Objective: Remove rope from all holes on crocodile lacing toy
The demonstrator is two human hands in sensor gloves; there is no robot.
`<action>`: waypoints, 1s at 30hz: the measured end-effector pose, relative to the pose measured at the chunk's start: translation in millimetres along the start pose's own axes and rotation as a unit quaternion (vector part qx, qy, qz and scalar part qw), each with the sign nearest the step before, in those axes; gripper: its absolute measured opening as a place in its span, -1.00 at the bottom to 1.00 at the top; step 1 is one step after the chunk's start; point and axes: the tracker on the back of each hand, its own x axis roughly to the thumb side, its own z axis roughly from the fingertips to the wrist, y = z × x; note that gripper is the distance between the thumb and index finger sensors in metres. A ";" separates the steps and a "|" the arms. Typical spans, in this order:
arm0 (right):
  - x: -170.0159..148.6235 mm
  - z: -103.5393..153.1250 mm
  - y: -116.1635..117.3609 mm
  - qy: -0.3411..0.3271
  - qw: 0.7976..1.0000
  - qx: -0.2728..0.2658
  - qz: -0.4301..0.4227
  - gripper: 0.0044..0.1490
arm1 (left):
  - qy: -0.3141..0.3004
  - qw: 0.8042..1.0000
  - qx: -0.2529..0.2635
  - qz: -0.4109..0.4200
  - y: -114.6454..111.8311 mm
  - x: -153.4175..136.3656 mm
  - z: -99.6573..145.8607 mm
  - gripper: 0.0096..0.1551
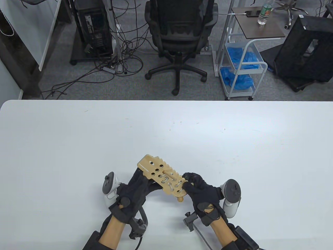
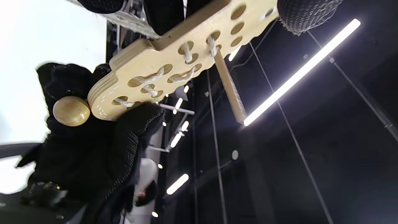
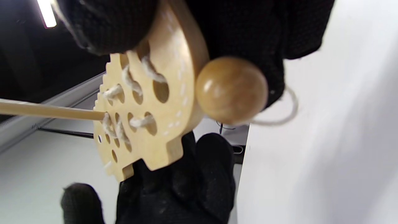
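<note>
1. Left hand (image 1: pixel 135 190): its fingers are curled round the croc toy (image 1: pixel 162 178) from under, near the snout end. It holds the toy up off the surface (image 1: pixel 78 145). The toy is tilted, snout up and away, tail end down toward the person.
2. Croc toy: the holes at the snout end look bare. The white rope (image 3: pixel 118 129) is laced thru the holes at the tail half only. So I think the job is abt half done.
3. Wood stick (image 2: pixel 230 87): it is the tip of the rope, poking out of a hole near the middle of the toy. No hand is on it.
4. Wood ball (image 3: pixel 231 90): it hangs just past the tail end of the toy, w/ a loop of rope by it.
5. Right hand (image 1: pixel 200 188): fingers closed on the tail end of the toy, thumb on top. It pinches the toy, not the rope.
6. What could go wrong:
   - Stick may snag in a hole if pulled at a slant, bc it is long and stiff.
   - Rope may bunch and jam if 2 loops get tugged at once.
   - Toy may slip and drop to the surface when one hand lets go to grab the stick.
   - Ball can't fit thru a hole, so pulling from that end won't work.
</note>
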 end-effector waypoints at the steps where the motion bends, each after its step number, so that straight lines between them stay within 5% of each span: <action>1: 5.4 -0.1 -0.2 -0.035 0.999 -0.007 0.032 -0.41 | -0.004 1.000 -0.005 0.010 -0.2 0.3 -0.4 -0.07; 7: 30.0 7.1 -1.7 -0.119 0.982 -0.053 0.138 -0.41 | 0.037 0.999 0.028 -0.019 2.4 -1.2 2.2 0.02; 15: 53.5 16.4 -2.9 -0.215 0.923 -0.099 0.305 -0.42 | 0.132 0.971 0.107 -0.165 6.6 -3.3 8.7 0.06; 19: 59.1 20.5 -0.3 -0.236 0.896 -0.111 0.361 -0.42 | 0.141 0.967 0.106 -0.181 7.0 -3.9 7.2 0.00; 23: 64.5 25.6 7.7 -0.269 0.847 -0.123 0.443 -0.42 | 0.169 0.960 0.114 -0.192 7.6 -6.2 8.1 -0.11; 30: 70.2 32.6 23.9 -0.310 0.800 -0.107 0.503 -0.42 | 0.179 0.950 0.121 -0.227 6.4 -4.9 7.6 -0.36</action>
